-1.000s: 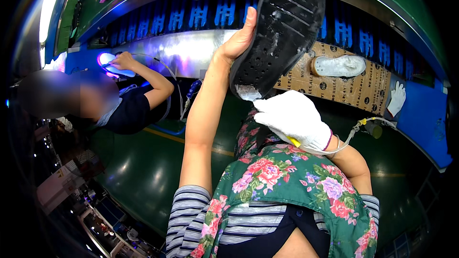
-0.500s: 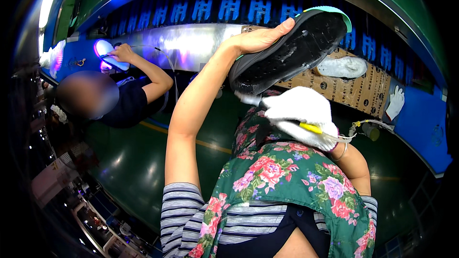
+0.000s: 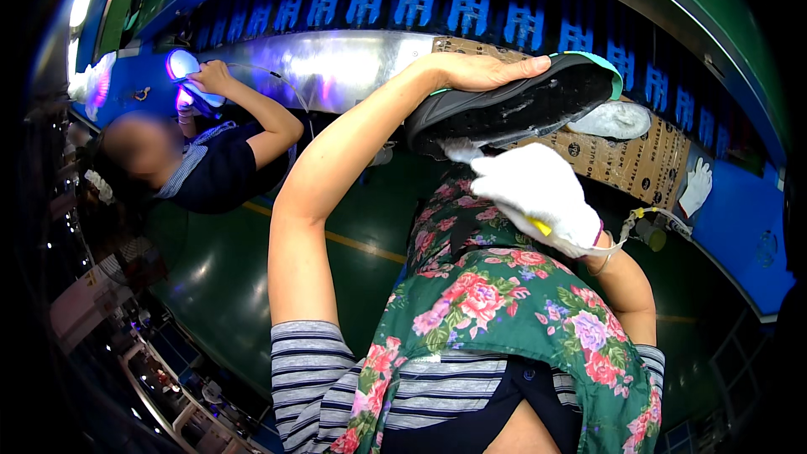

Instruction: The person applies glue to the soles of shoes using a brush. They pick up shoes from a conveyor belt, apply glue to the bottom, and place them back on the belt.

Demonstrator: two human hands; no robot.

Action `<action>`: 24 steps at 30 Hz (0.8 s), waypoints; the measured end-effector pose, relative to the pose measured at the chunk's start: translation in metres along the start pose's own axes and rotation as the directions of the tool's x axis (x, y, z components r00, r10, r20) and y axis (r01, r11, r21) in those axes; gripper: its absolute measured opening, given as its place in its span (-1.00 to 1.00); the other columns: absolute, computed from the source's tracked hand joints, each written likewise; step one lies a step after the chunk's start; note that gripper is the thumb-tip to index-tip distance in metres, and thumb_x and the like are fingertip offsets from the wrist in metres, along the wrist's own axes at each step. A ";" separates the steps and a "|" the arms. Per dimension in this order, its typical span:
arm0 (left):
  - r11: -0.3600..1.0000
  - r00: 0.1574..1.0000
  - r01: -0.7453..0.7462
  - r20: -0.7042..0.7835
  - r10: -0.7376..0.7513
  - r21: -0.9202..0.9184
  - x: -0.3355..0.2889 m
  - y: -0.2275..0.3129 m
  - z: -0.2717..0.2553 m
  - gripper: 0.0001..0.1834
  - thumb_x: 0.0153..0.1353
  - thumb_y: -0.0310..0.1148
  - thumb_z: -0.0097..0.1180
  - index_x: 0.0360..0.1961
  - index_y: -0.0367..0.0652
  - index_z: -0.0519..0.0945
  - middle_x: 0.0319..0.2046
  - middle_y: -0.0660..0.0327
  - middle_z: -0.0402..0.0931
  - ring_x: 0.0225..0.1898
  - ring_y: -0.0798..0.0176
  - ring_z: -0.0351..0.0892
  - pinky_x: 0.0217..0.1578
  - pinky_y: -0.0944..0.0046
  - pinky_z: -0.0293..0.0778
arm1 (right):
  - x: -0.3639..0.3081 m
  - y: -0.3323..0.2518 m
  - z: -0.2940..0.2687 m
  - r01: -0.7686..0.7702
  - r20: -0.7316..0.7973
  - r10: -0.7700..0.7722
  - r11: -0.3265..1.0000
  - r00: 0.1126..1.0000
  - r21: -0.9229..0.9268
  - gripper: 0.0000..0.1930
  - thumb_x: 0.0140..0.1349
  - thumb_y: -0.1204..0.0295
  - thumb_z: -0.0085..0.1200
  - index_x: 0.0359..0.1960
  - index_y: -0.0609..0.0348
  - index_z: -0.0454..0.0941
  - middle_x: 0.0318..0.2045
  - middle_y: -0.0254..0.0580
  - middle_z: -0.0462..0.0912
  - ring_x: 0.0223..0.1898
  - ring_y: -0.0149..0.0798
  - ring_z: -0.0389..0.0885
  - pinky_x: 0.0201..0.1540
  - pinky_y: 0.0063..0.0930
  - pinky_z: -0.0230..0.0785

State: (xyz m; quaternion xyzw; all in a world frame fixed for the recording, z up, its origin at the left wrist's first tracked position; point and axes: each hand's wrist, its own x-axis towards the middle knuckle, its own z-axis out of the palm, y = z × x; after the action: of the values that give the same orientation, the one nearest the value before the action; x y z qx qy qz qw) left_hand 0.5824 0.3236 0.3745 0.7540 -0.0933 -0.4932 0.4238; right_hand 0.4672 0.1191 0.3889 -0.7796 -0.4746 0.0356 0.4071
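A black shoe (image 3: 504, 120) is held tilted in the air by the bare left hand (image 3: 483, 72), gripping it along its upper edge. The gloved right hand (image 3: 538, 192) is closed around a brush (image 3: 460, 150) at the shoe's left end; beyond, a pale shoe sole (image 3: 618, 120) lies on cardboard (image 3: 643, 160).

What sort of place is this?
Probably a shoe factory workstation: the person's left hand holds a black shoe piece, a pale shoe-shaped piece lies on brown cardboard, and a co-worker handles another sole-shaped piece.

Head-worn fisheye looks down from close above
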 end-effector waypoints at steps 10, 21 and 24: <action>0.844 0.968 -0.228 -0.019 0.250 -0.486 0.022 -0.048 -0.009 -0.07 0.49 0.36 -0.59 0.53 -0.18 0.17 0.48 0.23 0.19 0.45 0.29 0.15 0.48 0.29 0.03 | 0.003 -0.008 -0.005 -0.117 -0.090 0.167 0.907 0.982 0.405 -0.73 0.02 0.55 0.41 -0.20 0.03 0.78 -0.19 -0.14 0.80 -0.23 -0.16 0.76 -0.10 -0.35 0.57; 0.016 0.807 -0.541 -0.514 0.290 -0.841 0.049 -0.076 0.085 -0.53 0.56 -0.11 -0.15 0.23 -0.25 0.50 0.11 0.05 0.60 0.08 0.17 0.64 0.17 0.08 0.56 | 0.023 0.018 -0.042 -0.342 -0.484 0.407 0.914 0.775 0.221 -0.79 0.09 0.64 0.37 -0.20 0.30 0.75 -0.15 -0.07 0.79 -0.13 -0.25 0.75 0.01 -0.42 0.54; 0.001 0.756 -0.568 -0.521 0.395 -0.823 0.051 -0.083 0.096 -0.52 0.52 -0.13 -0.04 0.32 -0.16 0.45 0.25 0.06 0.50 0.25 0.10 0.51 0.30 -0.01 0.44 | 0.022 0.021 -0.050 -0.332 -0.406 0.353 0.935 0.843 0.122 -0.81 0.08 0.57 0.38 -0.23 0.19 0.78 -0.19 -0.11 0.80 -0.17 -0.20 0.76 -0.02 -0.40 0.55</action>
State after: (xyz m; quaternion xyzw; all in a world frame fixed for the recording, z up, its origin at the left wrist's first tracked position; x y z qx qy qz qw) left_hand 0.5060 0.2945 0.2648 0.2712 0.0111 -0.2074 0.9398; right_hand 0.5162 0.1014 0.4151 -0.8310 -0.2275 -0.0504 0.5051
